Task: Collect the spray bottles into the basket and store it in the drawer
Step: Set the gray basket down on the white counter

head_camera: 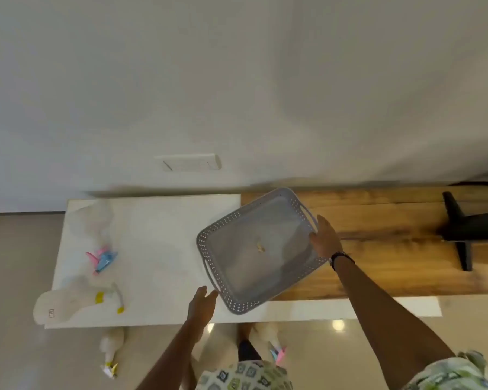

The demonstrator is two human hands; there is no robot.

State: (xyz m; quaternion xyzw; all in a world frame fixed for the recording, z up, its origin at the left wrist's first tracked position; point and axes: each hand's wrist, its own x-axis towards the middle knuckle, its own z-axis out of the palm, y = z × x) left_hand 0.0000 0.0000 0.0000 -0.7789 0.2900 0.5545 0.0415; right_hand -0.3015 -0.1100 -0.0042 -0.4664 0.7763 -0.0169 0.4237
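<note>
Patterned clothes (245, 375) fill the bottom edge, closest to the camera, and two bare arms reach up from them. Far to the left, a white spray bottle (68, 301) with a yellow band lies on its side on the white table (158, 220), near the front left corner. Just behind it lies another bottle (103, 258) with a pink and blue top; its clear body is hard to see. Below the table edge, on the floor side, a bottle with a yellow tip (112, 349) shows, and more to the right a bottle with a pink and blue tip (271, 342) shows next to the person's legs. The left hand (202, 304) is flat and open, fingers together, right by the near corner of the grey basket (254, 249); I cannot tell if it touches. The basket has little holes in its sides, is empty, and sits tilted where the white table meets the wooden top (392, 243). The right hand (326, 239) holds the basket's right rim by the handle and wears a dark wristband (340, 258). Far right, a black stand (462, 229) sits on the wood.
</note>
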